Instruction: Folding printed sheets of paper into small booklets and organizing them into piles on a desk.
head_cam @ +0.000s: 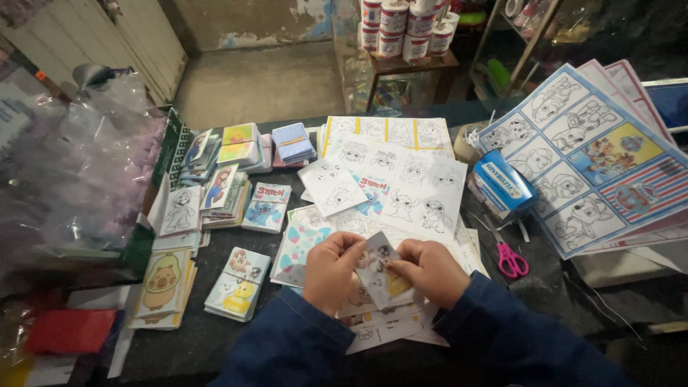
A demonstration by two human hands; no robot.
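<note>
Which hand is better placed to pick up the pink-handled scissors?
Probably the right hand: the pink-handled scissors lie just beside it on the dark table. The left hand is farther away. Both hold a small printed paper card.

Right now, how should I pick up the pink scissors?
Take the pink scissors by the handle loops, coming from the near side. They lie flat on the dark table with the loops toward you and the blades pointing away toward the blue box, so your fingers stay off the tips.
</note>
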